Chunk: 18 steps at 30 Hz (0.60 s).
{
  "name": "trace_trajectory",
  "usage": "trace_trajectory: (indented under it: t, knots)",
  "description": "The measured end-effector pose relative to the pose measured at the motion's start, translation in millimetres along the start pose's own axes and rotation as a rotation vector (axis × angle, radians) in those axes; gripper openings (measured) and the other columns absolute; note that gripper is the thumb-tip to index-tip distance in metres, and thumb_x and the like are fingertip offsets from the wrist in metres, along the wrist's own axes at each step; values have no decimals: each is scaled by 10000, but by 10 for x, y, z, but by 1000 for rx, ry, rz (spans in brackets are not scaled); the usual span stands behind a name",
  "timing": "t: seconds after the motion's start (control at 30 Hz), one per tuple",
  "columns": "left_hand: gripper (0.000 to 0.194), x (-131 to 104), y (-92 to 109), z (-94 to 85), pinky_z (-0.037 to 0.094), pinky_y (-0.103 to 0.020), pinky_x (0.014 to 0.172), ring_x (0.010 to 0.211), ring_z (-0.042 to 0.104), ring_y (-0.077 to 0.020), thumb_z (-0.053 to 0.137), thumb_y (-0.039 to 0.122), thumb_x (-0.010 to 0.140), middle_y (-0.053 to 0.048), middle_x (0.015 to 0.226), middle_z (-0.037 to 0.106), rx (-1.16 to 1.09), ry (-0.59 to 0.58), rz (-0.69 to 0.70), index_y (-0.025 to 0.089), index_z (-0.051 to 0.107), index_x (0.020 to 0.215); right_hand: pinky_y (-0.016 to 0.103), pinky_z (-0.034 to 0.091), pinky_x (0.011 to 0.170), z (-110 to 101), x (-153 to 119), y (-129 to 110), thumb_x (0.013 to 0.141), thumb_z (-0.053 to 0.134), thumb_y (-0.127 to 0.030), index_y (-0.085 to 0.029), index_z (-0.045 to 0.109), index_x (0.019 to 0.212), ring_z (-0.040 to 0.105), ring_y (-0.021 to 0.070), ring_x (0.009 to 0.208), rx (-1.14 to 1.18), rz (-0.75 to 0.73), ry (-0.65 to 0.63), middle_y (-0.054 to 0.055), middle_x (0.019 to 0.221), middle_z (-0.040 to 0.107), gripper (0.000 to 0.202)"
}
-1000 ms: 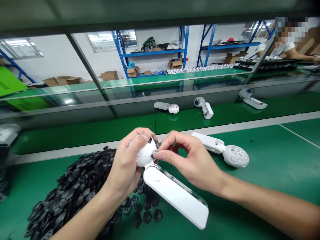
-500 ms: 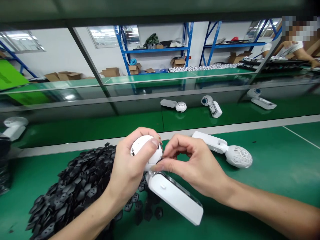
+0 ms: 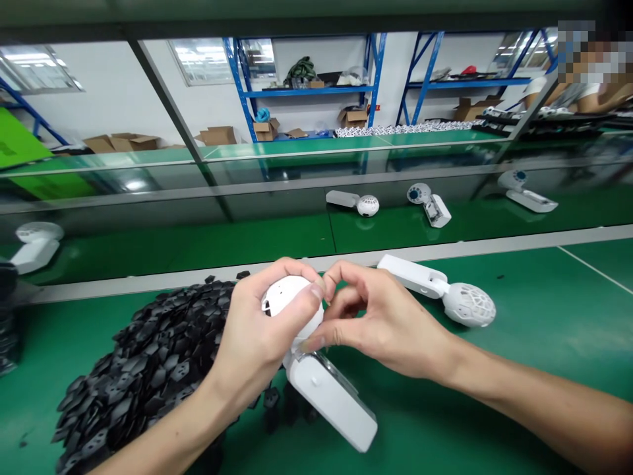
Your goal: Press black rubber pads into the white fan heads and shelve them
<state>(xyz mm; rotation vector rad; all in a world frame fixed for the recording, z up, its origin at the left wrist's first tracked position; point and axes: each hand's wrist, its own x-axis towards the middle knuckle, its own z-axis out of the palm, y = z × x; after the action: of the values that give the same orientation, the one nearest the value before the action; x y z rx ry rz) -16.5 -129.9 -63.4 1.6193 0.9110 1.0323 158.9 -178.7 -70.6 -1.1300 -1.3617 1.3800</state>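
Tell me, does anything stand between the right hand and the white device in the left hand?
Nothing visible does: the thumb of the right hand reaches the neck of the white device, while the left hand wraps part of its round head.

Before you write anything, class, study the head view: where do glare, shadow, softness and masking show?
Head view: the windows wash out; a bright reflection glares on the dark glossy panel; shadow darkens the green worktop under the white device; the far right looks soft; pixel blocks mask part of a co-worker.
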Motion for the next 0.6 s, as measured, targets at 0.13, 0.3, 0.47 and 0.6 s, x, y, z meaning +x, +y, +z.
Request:
trace_trajectory:
  t: [0.13, 0.3, 0.47, 0.6]
  knots:
    - [206, -11, -18, -19, 373, -221, 482, 579, 500, -124, 768, 397, 883, -10, 754, 645, -70, -30, -34, 223, 719, 783, 264, 491, 625, 4, -6, 37, 827, 923, -423, -240, 575, 958, 731, 185, 715, -47, -96, 14, -39, 732, 778, 414]
    - [174, -31, 18, -16, 409, -234, 502, 627, 554, -139, 773, 380, 898, -10, 806, 657, -152, -44, -31, 227, 727, 830, 280, 472, 625, 13, 42, 120, 953, 771, -581, -239, 516, 866, 605, 140, 655, -369, -491, 138, -26, 770, 689, 435]
    - [162, 119, 88, 0, 486, -295, 562, 690, 625, -182, 785, 376, 891, -21, 845, 701, -88, 30, 162, 232, 727, 845, 294, 461, 638, -55, 55, -57, 957, 801, -500, -244, 559, 852, 598, 148, 669, -568, -630, 307, -24, 768, 668, 368]
    - [96, 273, 84, -25, 524, -332, 662, 737, 636, -194, 797, 312, 882, -13, 858, 717, 163, 139, 474, 259, 732, 835, 305, 411, 590, -70, -71, -205, 992, 773, -372, -253, 662, 882, 586, 143, 592, -703, -580, 317, -33, 705, 685, 197]
